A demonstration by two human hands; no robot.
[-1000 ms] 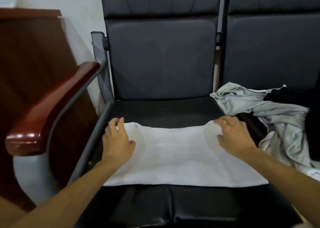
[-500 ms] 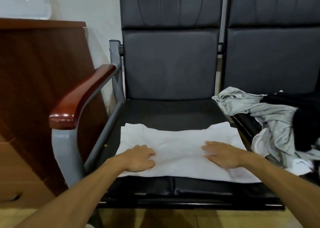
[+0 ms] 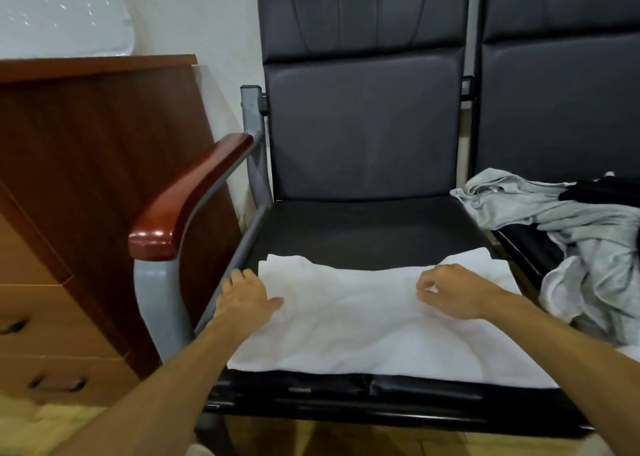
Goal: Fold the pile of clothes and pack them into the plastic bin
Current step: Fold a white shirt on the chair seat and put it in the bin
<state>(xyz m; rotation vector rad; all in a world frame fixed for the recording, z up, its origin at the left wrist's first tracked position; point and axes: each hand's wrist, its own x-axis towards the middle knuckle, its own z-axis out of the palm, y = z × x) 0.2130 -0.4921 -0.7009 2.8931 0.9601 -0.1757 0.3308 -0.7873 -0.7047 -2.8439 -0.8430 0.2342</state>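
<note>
Where the black chair seat (image 3: 363, 227) comes nearest, a white garment (image 3: 363, 320) lies spread flat across its near half. Its near edge runs along the front of the seat, and its two far corners reach a little farther back than its middle.

The left hand (image 3: 247, 300) sits at the garment's left edge, thumb laid on top of the cloth and pointing right, fingers bent at the edge itself. The fingertips are hidden, so I cannot tell whether that grip has cloth in it or only rests there. The right hand (image 3: 450, 291) is on the right part of the garment, near its far edge. Its fingers are curled in, and its narrow grip pinches a small fold of the white cloth between thumb and fingertips. Both bare forearms reach in from the near side.

To the right, on the neighbouring chair (image 3: 554, 109), the pile of clothes (image 3: 581, 234) lies crumpled. It is mostly grey pieces, with a black piece (image 3: 609, 191) at its far side. One grey end spills over onto the far right corner of the first seat. The pile lies near the white garment's right edge, with dark seat frame showing between them.

On the left, a red-brown wooden armrest (image 3: 187, 196) rides on a grey metal frame. A wooden cabinet (image 3: 86, 165) with drawers stands just left of it.
</note>
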